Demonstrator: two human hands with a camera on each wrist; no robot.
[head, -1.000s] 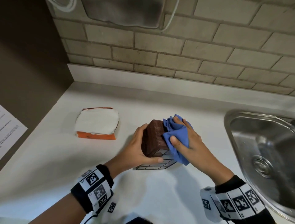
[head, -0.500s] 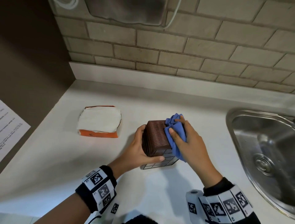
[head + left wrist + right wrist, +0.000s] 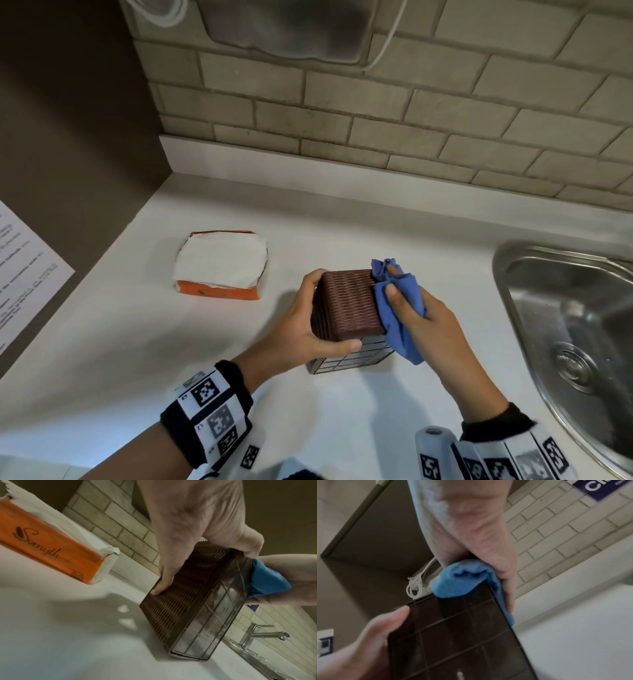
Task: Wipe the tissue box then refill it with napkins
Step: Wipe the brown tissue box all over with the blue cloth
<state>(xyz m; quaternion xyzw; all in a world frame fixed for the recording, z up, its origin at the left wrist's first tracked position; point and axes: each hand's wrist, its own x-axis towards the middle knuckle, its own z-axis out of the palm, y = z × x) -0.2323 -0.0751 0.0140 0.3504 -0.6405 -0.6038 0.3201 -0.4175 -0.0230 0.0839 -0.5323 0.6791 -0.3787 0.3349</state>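
Head view: left hand (image 3: 301, 329) clamps the brown tissue box (image 3: 346, 305), tilted on the white counter (image 3: 137, 359); right hand (image 3: 421, 318) presses a blue cloth (image 3: 397, 308) against its right side. Left wrist view: fingers (image 3: 164, 577) curl around the box. Right wrist view: fingers (image 3: 508, 588) grip the cloth.

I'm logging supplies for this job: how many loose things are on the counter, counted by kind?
Tissue box: 1
Blue cloth: 1
Napkin pack: 1
Total: 3
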